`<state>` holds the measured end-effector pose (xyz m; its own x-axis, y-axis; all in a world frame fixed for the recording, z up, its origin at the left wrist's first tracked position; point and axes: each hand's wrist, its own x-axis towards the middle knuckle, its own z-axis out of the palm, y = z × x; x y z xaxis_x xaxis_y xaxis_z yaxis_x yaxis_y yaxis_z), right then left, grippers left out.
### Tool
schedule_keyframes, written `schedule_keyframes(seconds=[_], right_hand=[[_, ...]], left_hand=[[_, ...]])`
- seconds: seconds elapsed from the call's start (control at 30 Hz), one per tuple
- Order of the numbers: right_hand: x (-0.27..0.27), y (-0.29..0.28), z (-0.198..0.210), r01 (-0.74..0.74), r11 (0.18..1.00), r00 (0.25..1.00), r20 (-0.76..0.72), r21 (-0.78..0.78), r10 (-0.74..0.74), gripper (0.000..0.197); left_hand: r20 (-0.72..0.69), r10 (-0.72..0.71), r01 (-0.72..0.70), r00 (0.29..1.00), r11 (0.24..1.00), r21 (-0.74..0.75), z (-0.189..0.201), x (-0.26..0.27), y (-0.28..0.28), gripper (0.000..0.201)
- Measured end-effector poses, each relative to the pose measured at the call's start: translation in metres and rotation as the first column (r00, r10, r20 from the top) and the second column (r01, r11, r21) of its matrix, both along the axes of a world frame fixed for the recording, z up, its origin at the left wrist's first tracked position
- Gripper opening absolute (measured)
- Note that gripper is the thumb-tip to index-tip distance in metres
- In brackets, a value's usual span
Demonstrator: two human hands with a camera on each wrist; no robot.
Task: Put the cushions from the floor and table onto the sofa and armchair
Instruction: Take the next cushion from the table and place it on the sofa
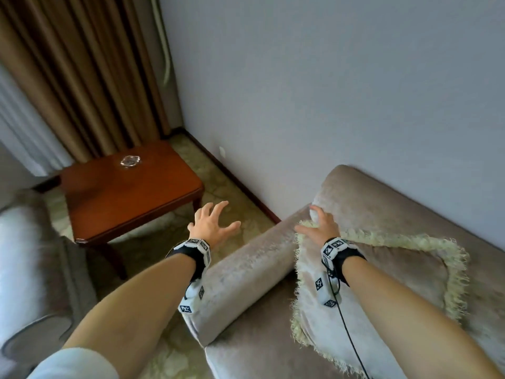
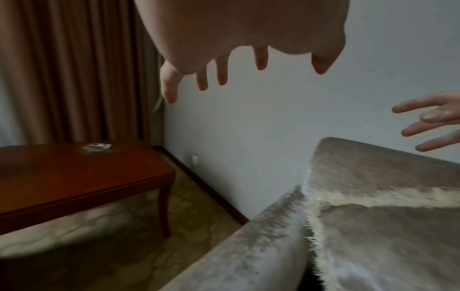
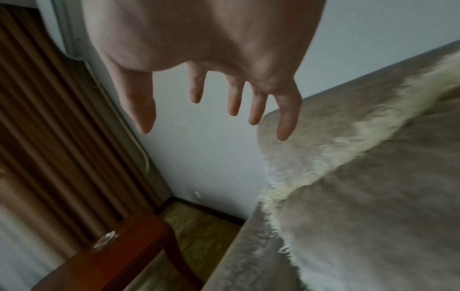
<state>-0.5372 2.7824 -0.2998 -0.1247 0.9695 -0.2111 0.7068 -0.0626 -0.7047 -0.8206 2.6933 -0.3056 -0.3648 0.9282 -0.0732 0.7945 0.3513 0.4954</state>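
Note:
A beige cushion (image 1: 382, 285) with a pale yellow fringe leans on the sofa seat against the backrest (image 1: 410, 209), its corner by the armrest (image 1: 246, 272). My right hand (image 1: 318, 225) is open with fingers spread just over that upper left corner; the right wrist view shows its fingers (image 3: 234, 98) clear of the cushion (image 3: 373, 216). Over the carpet, left of the armrest, my left hand (image 1: 216, 222) hovers open and empty, fingers spread. From the left wrist the cushion (image 2: 385, 236) fills the lower right.
A red-brown wooden side table (image 1: 128, 192) with a glass ashtray (image 1: 130, 160) stands in the corner by brown curtains (image 1: 82, 77). A beige armchair (image 1: 21, 255) is at the left edge. Patterned carpet (image 1: 232, 192) lies between table and sofa. The wall runs behind the sofa.

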Motion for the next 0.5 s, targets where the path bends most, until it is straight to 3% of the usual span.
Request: schedule_keyframes(seconds=[0.3, 0.5], right_hand=[[-0.218, -0.026, 0.013, -0.227, 0.973, 0.973, -0.018, 0.047, 0.228, 0.071], [-0.353, -0.046, 0.021, -0.407, 0.912, 0.914, 0.014, 0.051, 0.406, 0.069]], left_hand=[[0.057, 0.255, -0.259, 0.965, 0.961, 0.101, 0.013, -0.175, -0.096, 0.068], [0.055, 0.453, -0.456, 0.890, 0.881, 0.124, 0.020, -0.277, -0.161, 0.067]])
